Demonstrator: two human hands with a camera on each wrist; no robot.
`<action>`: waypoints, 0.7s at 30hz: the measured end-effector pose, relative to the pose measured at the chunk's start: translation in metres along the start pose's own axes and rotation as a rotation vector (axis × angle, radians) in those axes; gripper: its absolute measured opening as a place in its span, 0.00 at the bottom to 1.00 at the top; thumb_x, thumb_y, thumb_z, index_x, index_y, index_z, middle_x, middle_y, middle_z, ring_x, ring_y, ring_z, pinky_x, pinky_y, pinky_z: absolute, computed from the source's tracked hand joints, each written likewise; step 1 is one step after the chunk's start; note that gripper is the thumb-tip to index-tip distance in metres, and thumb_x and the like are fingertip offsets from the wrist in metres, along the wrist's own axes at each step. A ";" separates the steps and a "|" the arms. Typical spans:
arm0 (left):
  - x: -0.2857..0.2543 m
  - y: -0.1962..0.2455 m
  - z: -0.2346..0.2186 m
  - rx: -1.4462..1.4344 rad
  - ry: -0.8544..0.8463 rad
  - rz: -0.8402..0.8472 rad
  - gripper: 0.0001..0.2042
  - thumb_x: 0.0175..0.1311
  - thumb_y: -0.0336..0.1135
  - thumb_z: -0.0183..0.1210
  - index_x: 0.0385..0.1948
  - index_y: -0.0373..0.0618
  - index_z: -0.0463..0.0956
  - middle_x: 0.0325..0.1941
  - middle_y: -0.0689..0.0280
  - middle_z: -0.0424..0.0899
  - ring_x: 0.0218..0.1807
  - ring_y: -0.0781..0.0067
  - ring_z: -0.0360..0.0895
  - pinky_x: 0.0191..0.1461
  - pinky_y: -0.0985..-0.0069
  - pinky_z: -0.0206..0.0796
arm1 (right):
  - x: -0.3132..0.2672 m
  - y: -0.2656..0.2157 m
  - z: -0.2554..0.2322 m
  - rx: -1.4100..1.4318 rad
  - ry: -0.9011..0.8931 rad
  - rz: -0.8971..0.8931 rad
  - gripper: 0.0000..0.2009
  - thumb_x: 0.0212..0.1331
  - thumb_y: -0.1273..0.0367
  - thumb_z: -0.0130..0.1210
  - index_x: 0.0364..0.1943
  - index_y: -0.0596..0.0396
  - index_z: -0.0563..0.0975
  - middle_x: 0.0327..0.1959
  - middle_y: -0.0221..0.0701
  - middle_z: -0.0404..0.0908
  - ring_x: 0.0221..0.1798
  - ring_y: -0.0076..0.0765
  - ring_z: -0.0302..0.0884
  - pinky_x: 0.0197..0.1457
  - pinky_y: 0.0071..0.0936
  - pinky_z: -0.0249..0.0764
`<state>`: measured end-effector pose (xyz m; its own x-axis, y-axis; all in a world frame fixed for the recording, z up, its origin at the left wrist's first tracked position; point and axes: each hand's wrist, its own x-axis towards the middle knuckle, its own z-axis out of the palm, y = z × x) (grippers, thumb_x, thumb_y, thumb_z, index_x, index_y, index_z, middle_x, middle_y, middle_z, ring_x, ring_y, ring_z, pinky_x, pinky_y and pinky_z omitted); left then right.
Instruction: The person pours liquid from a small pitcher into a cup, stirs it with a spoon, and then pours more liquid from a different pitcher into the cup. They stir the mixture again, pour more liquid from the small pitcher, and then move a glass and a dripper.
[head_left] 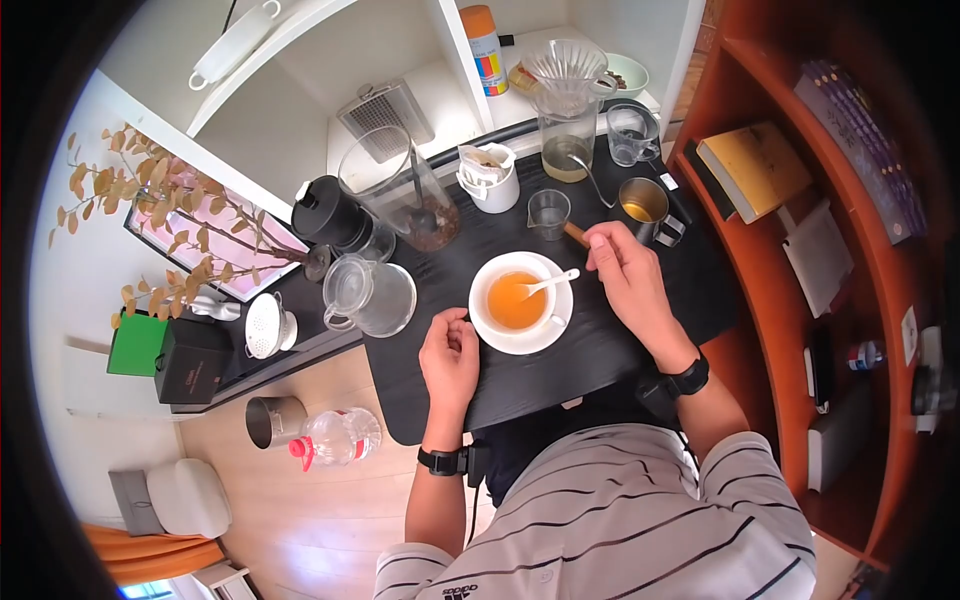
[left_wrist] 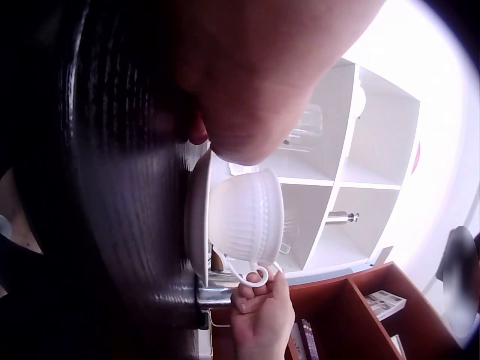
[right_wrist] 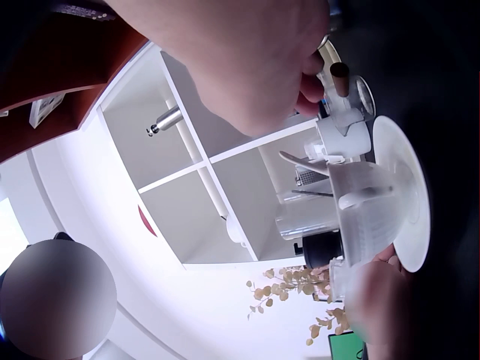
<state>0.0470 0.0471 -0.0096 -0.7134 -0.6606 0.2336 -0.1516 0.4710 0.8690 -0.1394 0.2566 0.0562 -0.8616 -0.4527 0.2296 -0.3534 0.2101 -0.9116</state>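
Note:
A white cup [head_left: 517, 300] of amber liquid stands on a white saucer [head_left: 520, 345], with a white spoon [head_left: 553, 282] leaning in it. My left hand [head_left: 449, 360] rests on the black table just left of the saucer, fingers loosely curled and holding nothing. To the right of the cup is my right hand [head_left: 628, 278], its fingers loosely bent. A small glass pitcher [head_left: 548, 214] has a wooden handle [right_wrist: 340, 78] that ends close to the right fingers; in the right wrist view, a gap shows between them.
Behind the cup stand a white mug with a drip bag [head_left: 489, 180], a metal cup [head_left: 643, 203], and a glass dripper [head_left: 565, 75] on a carafe. A lidded glass jug [head_left: 370, 296] and a black grinder [head_left: 335, 215] sit at left. A red-brown bookshelf [head_left: 745, 300] borders the right side.

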 end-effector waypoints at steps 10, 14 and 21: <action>0.000 0.006 -0.003 0.009 -0.043 -0.049 0.09 0.74 0.25 0.61 0.51 0.37 0.82 0.35 0.72 0.85 0.34 0.87 0.76 0.39 0.84 0.71 | 0.012 0.027 0.010 -0.613 0.000 -0.159 0.11 0.71 0.66 0.64 0.49 0.59 0.80 0.42 0.41 0.82 0.42 0.56 0.85 0.45 0.48 0.83; -0.001 0.005 -0.002 -0.015 -0.044 -0.053 0.09 0.74 0.25 0.61 0.51 0.37 0.82 0.35 0.72 0.85 0.34 0.87 0.77 0.39 0.85 0.71 | 0.017 0.027 0.011 -0.585 -0.041 -0.181 0.11 0.70 0.67 0.64 0.50 0.58 0.81 0.43 0.42 0.83 0.44 0.56 0.85 0.47 0.48 0.82; 0.000 0.003 0.000 -0.025 -0.022 -0.040 0.09 0.72 0.23 0.62 0.51 0.38 0.83 0.32 0.69 0.85 0.30 0.84 0.77 0.36 0.82 0.71 | 0.016 0.027 0.008 -0.482 -0.077 -0.219 0.12 0.70 0.68 0.64 0.51 0.58 0.82 0.42 0.42 0.83 0.44 0.56 0.85 0.47 0.48 0.81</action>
<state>0.0465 0.0486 -0.0067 -0.7223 -0.6653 0.1887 -0.1636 0.4295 0.8881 -0.1595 0.2487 0.0328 -0.7262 -0.5891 0.3545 -0.6647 0.4700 -0.5807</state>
